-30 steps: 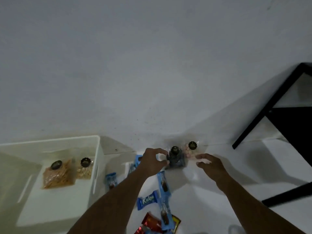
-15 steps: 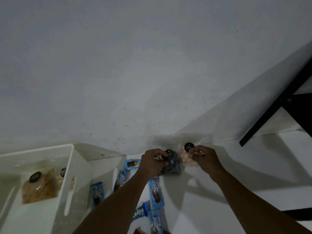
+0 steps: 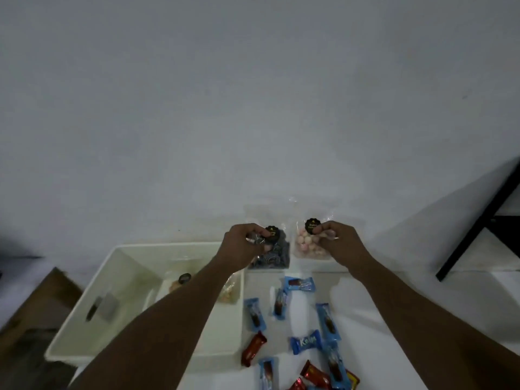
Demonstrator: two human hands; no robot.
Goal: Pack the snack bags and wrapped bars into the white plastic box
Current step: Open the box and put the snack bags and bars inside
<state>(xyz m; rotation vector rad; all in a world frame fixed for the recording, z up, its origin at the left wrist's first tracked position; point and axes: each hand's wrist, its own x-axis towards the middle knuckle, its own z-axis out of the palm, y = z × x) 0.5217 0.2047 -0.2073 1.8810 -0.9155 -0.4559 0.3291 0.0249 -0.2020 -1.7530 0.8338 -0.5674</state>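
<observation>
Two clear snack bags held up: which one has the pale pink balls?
The pink-ball bag is the one the right hand pinches, right of the pair. The left hand holds the dark-snack bag, filled with dark bluish pieces.

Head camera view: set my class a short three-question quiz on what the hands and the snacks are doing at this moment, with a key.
1. True or false: the left hand grips the dark snack bag.
2. What does the right hand pinch? A) a red bar B) the pink-ball snack bag C) the box's rim
3. Fill in: as seen in the picture, the loose wrapped bars lie on the table to the ____ of the white plastic box.
Key: 1 true; 2 B; 3 right.
</observation>
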